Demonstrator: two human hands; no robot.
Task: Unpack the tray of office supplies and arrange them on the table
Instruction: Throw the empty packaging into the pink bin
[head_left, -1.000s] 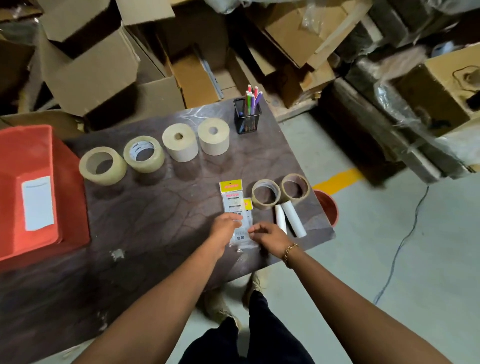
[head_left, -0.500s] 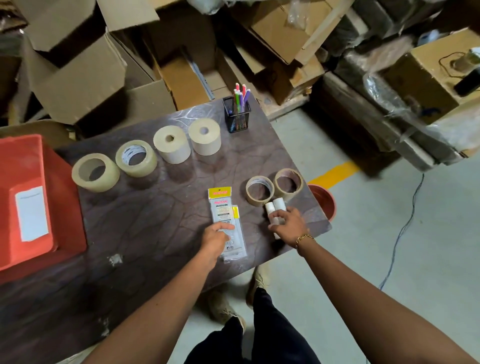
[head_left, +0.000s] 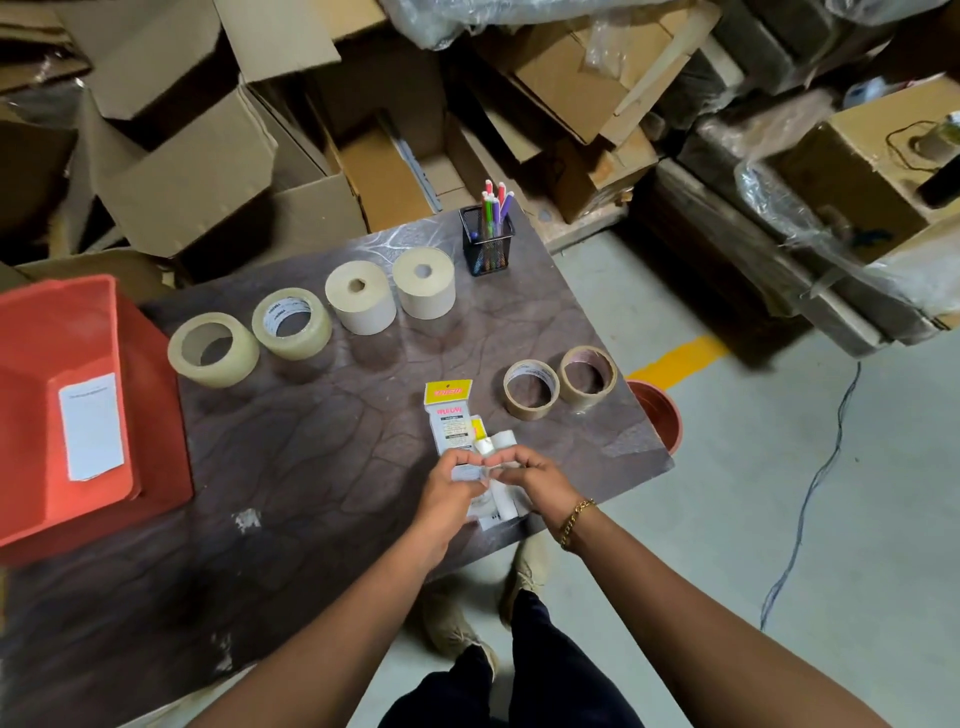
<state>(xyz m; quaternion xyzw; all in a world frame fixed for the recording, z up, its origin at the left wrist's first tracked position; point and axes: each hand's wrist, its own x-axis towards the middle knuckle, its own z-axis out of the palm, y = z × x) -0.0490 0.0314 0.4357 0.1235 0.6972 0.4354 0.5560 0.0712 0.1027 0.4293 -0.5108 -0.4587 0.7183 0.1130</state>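
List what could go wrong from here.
1. Both hands, left hand and right hand, work the white tubes and packet close to the table's near edge; a slip might drop them to the floor.
2. The brown tape roll sits near the right edge and could get knocked off.

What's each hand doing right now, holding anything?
Left hand: fingers closed on the packet.
Right hand: fingers closed on the two white tubes.

Packet (head_left: 451, 415) lettering — blurred, none readable
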